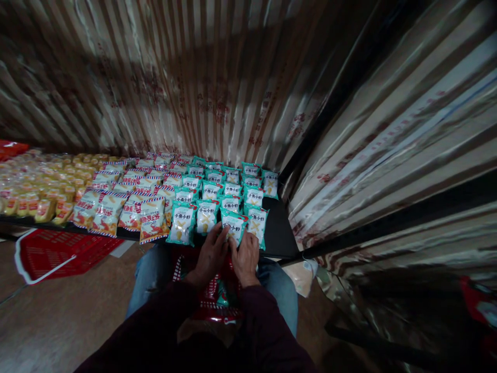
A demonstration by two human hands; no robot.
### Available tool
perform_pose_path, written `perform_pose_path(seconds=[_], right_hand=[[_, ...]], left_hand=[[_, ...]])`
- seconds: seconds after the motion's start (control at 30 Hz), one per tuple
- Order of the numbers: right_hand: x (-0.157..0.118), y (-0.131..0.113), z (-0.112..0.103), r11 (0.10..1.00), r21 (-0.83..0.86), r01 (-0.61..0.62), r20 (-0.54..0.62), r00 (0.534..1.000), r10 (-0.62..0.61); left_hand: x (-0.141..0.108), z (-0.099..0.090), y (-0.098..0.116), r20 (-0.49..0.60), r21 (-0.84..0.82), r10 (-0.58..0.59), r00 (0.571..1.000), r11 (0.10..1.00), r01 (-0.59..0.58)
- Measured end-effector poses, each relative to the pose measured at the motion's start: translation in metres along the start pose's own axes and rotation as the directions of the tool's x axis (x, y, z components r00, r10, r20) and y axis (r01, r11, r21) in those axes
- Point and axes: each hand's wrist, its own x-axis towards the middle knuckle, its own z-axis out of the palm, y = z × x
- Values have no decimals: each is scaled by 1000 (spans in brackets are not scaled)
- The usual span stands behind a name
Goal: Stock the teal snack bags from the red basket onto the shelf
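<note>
Both my hands are at the front edge of a black shelf, on a teal-and-white snack bag [234,223] that stands in the front row. My left hand [212,255] has its fingers closed on the bag's lower left side. On the lower right side, my right hand [246,256] grips it with bent fingers. Similar teal bags stand in rows behind and beside it, among them one snack bag [256,224] just to the right. Below my hands, a red basket [217,314] sits between my knees, with a red and a green package inside, partly hidden by my arms.
Striped snack bags [108,211] and small yellow packs [44,210] fill the shelf to the left. Its bare black right end [280,225] meets a dark upright post. Striped corrugated sheeting [217,77] rises behind. Another red basket [66,254] lies on the floor.
</note>
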Motion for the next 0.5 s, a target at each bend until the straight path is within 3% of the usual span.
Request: perform_pose_path(seconds=[0.17, 0.33, 0.5], right_hand=[[5, 0, 2, 990, -136, 25, -39, 999, -31], [6, 8, 1, 992, -125, 25, -65, 997, -34], [9, 36, -2, 991, -71, -111, -157, 983, 99]], left_hand=[[0, 7, -2, -55, 115, 33, 998, 993, -27], [3, 16, 1, -115, 257, 121, 986, 962, -88], [6, 26, 4, -148, 263, 115, 982, 962, -73]])
